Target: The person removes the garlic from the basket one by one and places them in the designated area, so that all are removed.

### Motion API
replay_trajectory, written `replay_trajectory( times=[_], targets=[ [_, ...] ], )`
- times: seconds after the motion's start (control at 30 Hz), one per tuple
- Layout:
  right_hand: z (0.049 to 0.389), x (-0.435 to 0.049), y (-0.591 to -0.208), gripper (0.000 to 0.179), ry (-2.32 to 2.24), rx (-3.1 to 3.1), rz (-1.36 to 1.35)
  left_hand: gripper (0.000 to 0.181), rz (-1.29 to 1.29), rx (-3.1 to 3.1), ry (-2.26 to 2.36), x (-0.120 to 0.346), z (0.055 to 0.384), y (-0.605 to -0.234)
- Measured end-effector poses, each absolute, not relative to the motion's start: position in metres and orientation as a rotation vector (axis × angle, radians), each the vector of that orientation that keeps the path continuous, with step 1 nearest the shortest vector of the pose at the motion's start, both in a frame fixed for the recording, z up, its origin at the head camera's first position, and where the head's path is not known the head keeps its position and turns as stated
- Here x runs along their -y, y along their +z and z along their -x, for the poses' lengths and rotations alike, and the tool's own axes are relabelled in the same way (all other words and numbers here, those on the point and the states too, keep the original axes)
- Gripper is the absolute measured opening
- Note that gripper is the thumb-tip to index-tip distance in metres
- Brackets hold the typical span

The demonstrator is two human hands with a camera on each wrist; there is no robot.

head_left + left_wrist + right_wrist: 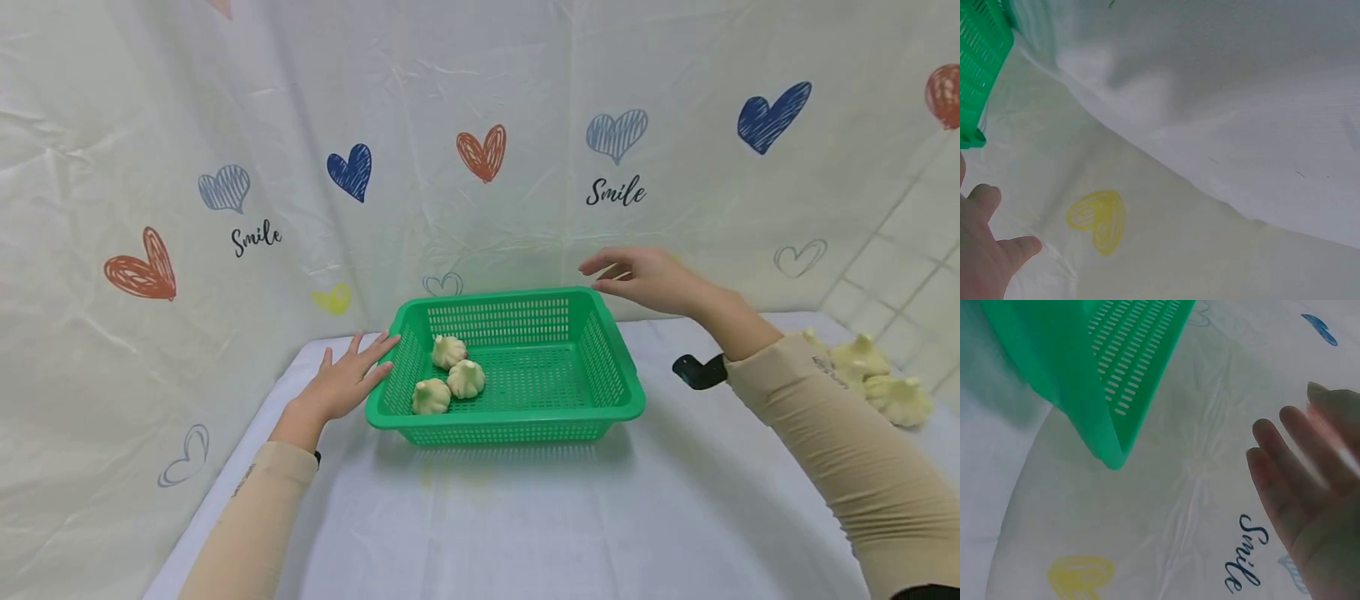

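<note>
A green plastic basket (pixel 510 421) with slotted walls stands on the white table. Grouped at its left side lie three garlic bulbs (pixel 467 379), pale and whole. My left hand (pixel 341 385) has its fingers spread, the fingertips at the basket's left rim; the left wrist view shows the same hand (pixel 985 250) close under a corner of the basket. My right hand (pixel 645 277) is raised above the basket's back right corner, fingers loosely bent and holding nothing. In the right wrist view the right hand (pixel 1310 481) appears apart from the rim, its palm bare.
More garlic bulbs (pixel 898 400) lie at the table's right side, partly behind my right sleeve (pixel 832 433). A white cloth backdrop (pixel 420 83) printed with hearts and words rises right behind the basket. White tabletop (pixel 480 533) stretches in front of it.
</note>
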State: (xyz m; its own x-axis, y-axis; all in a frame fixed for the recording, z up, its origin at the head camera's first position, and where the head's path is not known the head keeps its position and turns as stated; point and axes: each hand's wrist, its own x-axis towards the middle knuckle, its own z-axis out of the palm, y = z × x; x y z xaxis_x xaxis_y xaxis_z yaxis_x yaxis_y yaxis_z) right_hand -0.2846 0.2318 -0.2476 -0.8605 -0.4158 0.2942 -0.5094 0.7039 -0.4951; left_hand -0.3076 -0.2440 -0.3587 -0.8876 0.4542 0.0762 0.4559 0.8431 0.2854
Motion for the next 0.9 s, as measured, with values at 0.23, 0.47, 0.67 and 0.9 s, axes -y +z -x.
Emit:
replay_trajectory(
  times=[0.23, 0.47, 0.67, 0.9],
  targets=[
    [0.312, -0.200, -0.258, 0.026, 0.796, 2.692, -0.952, 0.060, 0.741, 3.007, -0.469, 0.244, 0.308, -0.358],
    [0.328, -0.168, -0.267, 0.027, 0.766, 2.759, -1.063, 0.059, 0.748, 3.005, -0.458, 0.242, 0.308, -0.358],
    [0.343, -0.139, -0.277, 0.026, 0.659, 2.744, -1.176, 0.060, 0.735, 2.994, -0.480, 0.245, 0.308, -0.356],
    [0.351, -0.116, -0.301, 0.030, 0.589, 2.875, -1.330, 0.060, 0.727, 3.020, -0.453, 0.244, 0.309, -0.359]
  ],
)
